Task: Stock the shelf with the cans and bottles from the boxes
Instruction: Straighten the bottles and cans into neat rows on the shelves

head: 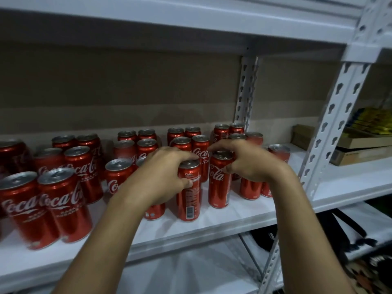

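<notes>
Both hands are setting red cans down on the white shelf (222, 217). The left hand (163, 177) has its fingers curled over the top of one can (189, 192), with the thumb pressed on its front. That can stands upright near the front edge of the shelf. The right hand (246, 164) grips the top of a second can (219, 181) with bent fingertips. This can stands just to the right of the first one, with a small gap between them.

More cans (63, 200) stand in rows behind the fingers and off to the left of the left hand. Some cans (277, 153) peek out past the right hand too.

This looks like the putting-down step. Next, I think the fingers must let go gently, so neither can tips, and then go back for more.
</notes>
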